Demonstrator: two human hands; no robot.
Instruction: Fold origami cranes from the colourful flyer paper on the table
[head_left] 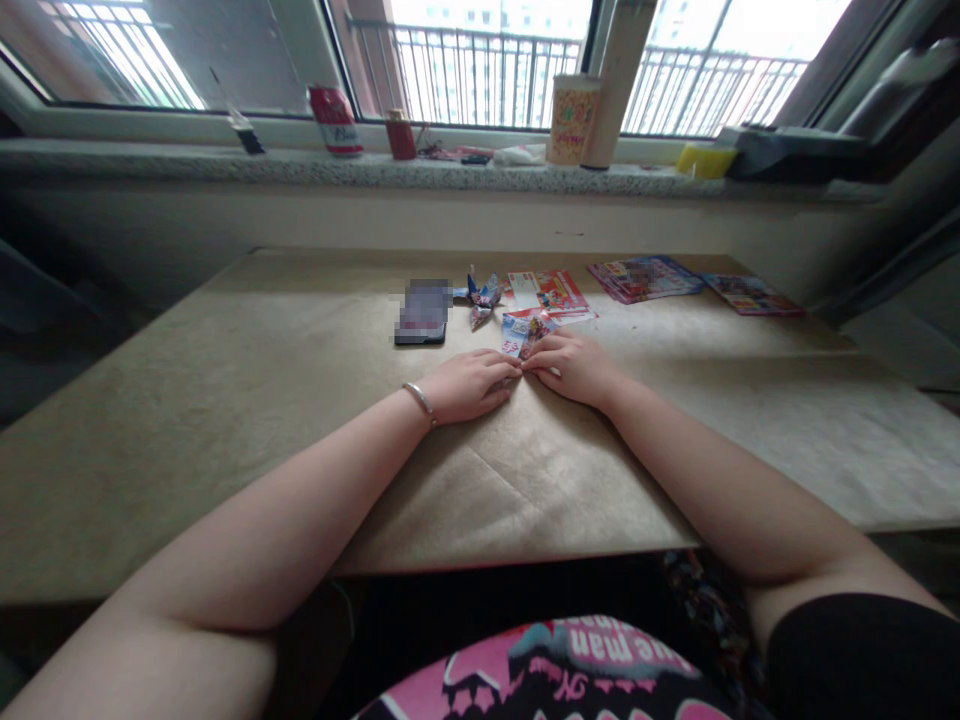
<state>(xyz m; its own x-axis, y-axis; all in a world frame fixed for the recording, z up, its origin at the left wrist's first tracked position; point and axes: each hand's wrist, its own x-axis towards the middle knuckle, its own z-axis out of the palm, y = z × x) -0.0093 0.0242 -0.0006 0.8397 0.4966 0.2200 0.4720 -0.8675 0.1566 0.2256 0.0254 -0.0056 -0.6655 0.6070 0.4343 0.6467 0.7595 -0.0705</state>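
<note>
Head view showed us both forearms stretched over the brown table, the hands meeting near its middle. The right hand was narrow, its fingers curled and its thumb and fingertips closed on the near end of a small printed paper, which lay partly folded on the table just beyond the knuckles. The left hand, with a bracelet at the wrist, lay knuckles up with the fingers drawn together, its tips touching those of the right hand at the paper's near edge; we could not tell whether it gripped the paper or only pressed on it.

We judged the step in hand to be the setting of a crease: both sets of fingertips bore on one spot, and the paper already looked doubled over. A further fold would, in our view, call for the edges to be lined up first, one hand pinning the paper flat while the other ran along the line, since the piece was small and glossy and could slip.

Just beyond the paper stood a folded paper crane, with a dark phone to its left. A loose leaflet lay to the crane's right, and a stack of leaflets sat farther right, well apart from the hands. On the windowsill behind, we saw a red can and a patterned cup
</note>
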